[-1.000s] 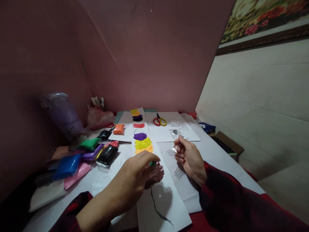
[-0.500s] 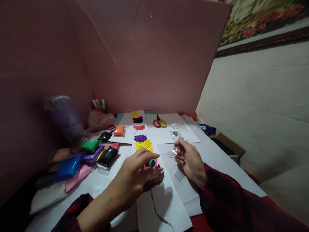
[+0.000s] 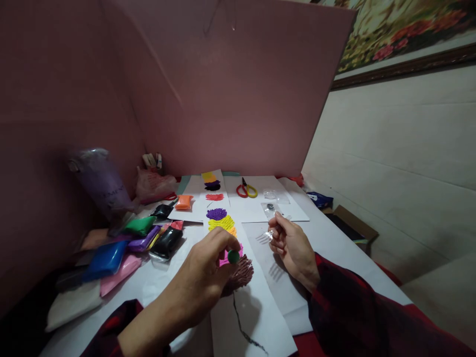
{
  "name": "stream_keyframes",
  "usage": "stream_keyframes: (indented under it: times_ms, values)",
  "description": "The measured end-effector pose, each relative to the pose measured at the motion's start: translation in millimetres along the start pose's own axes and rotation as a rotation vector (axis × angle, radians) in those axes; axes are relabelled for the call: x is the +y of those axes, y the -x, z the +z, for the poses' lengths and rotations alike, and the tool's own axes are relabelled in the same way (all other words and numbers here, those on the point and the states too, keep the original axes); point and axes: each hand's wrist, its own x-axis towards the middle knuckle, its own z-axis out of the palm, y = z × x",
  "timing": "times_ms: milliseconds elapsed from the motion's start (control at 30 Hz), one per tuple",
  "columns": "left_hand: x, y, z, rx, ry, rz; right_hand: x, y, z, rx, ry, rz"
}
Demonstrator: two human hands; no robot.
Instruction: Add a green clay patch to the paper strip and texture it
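Note:
My left hand [image 3: 204, 272] pinches a small green clay piece [image 3: 233, 256], round and flattened, between thumb and forefinger. It hovers over a paper strip [image 3: 256, 317] bearing a brown textured clay patch [image 3: 243, 272], with pink, yellow and purple patches [image 3: 216, 213] farther up and a dark drawn line below. To the right, my right hand [image 3: 292, 248] is closed on a clear plastic fork [image 3: 265, 237], tines pointing left, whose shadow falls on the paper. By its fingertips is a small clear packet [image 3: 270, 208] with a dark round spot; I cannot tell whether the hand holds it.
Several bagged clay packs, among them a blue one [image 3: 106, 259] and a green one [image 3: 139, 226], pile up at the left. An orange pack [image 3: 183, 202] and red-and-yellow-handled scissors [image 3: 246, 189] lie toward the back. A cardboard box [image 3: 351, 225] stands beyond the right edge.
The green clay piece has turned, showing a rounder face, and dropped slightly between my left fingers. My right hand stays almost still with the fork.

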Motion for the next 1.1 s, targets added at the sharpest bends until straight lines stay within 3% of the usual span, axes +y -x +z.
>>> stream_keyframes:
  times_ms: [133, 300, 500, 600, 733, 1100]
  values:
    - [4, -1, -3.8, -0.021, 0.003, -0.091, -1, 0, 0, 0.004, 0.005, -0.001]
    - [2, 0, -8.4, -0.131, 0.090, -0.074, -1, 0, 0, -0.001, 0.003, -0.014]
    - [2, 5, -12.7, -0.356, 0.058, -0.176, -1, 0, 0, -0.009, 0.007, -0.011]
    - [-2, 8, -9.6, -0.447, -0.066, -0.137, -1, 0, 0, -0.015, 0.008, -0.013]
    - [-6, 11, -2.9, -0.479, -0.147, -0.044, -2, 1, 0, -0.010, 0.018, -0.016]
    - [-12, 12, 6.5, -0.533, -0.283, -0.025, -3, 2, -1, -0.011, 0.029, -0.020]
